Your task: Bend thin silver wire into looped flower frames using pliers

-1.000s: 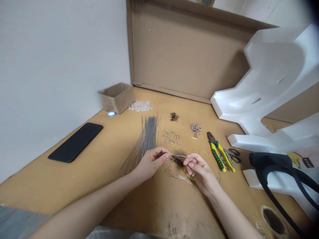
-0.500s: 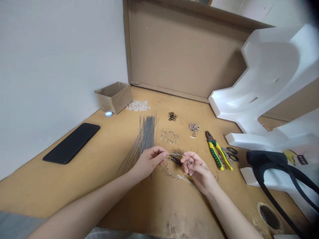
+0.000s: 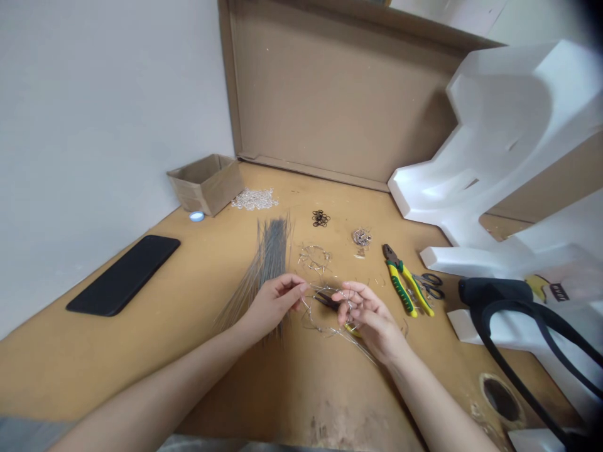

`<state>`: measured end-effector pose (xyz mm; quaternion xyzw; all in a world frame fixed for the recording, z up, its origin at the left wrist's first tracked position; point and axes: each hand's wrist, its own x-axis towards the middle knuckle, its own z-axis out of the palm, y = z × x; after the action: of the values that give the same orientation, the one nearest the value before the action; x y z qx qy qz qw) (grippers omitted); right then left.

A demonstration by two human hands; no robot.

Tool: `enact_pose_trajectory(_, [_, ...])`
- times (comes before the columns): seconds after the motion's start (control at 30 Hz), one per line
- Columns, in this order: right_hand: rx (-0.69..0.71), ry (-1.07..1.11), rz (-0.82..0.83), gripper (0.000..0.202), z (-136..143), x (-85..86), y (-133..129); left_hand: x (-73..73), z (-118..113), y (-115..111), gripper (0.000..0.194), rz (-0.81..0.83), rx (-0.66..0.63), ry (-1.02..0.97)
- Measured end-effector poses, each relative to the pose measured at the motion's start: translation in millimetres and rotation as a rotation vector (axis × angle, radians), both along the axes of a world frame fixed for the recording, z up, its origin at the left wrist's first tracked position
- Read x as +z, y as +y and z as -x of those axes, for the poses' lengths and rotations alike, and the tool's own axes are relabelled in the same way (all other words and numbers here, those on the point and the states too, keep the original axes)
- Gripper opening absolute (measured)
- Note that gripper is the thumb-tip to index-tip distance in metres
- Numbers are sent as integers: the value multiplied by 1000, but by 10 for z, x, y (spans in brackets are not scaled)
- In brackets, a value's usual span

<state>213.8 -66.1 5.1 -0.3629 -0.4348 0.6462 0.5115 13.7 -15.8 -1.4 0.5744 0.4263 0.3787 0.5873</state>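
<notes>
A loose ring of thin twisted wire (image 3: 320, 329) with stray ends is held between my two hands above the table. My left hand (image 3: 277, 302) pinches its upper left part between thumb and fingertips. On the ring's right side my right hand (image 3: 370, 319) is closed, its fingers curled round the wire. Behind the ring lie pliers with dark jaws (image 3: 326, 300), partly hidden by my right hand. A bundle of straight grey wires (image 3: 274, 248) lies just beyond my left hand. Another wire ring (image 3: 315, 257) rests on the table past my fingertips.
Green-and-yellow pliers (image 3: 401, 281) and small scissors (image 3: 432, 285) lie to the right, near white foam (image 3: 499, 150). Black rings (image 3: 321, 218), a coiled wire piece (image 3: 362, 236) and clear bits (image 3: 255, 199) sit farther back. At left are a cardboard box (image 3: 207, 188) and a black phone (image 3: 125, 274).
The whole view has shifted slightly, so things on the table appear a little farther left. Both hands keep hold of the wire ring, with my right fingers slightly rearranged.
</notes>
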Motion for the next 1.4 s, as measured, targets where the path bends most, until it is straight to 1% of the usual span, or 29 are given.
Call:
enact_pose_trajectory(0.2, [-12,-35,1,34,-5,3,-3,26,-3,-4,27,-2,14,-1])
enact_pose_trajectory(0.37, [-6,-23,-6,33,1,7,-1,20,-2,-4,25,-7,-5,3])
enact_pose_trajectory(0.47, [-11,-18,-3,32,4,5,-2,-8,1,0,24,-22,6,5])
enact_pose_trajectory(0.53, [-13,-20,0,33,4,1,-2,-38,5,9,23,-66,35,14])
enact_pose_trajectory(0.6, [-12,-19,3,33,1,-3,-3,-72,8,23,24,-109,59,30])
enact_pose_trajectory(0.67, [-6,-16,12,34,-3,-5,-2,-98,9,36,29,-117,46,33])
enact_pose_trajectory(0.77, [9,9,43,34,-12,-1,5,-109,6,43,35,-46,-43,-23])
enact_pose_trajectory(0.87, [32,60,81,35,-19,6,18,-89,3,35,39,113,-155,-164])
enact_pose_trajectory(0.97, [33,94,99,35,-25,10,31,-65,7,28,35,228,-213,-271])
enact_pose_trajectory(1.07, [22,95,103,36,-32,6,41,-58,13,32,27,263,-212,-326])
enact_pose_trajectory(1.17, [18,102,109,36,-37,-3,48,-68,16,40,23,271,-200,-365])
enact_pose_trajectory(1.4, [23,146,102,35,-35,-23,59,-87,13,42,21,264,-168,-330])
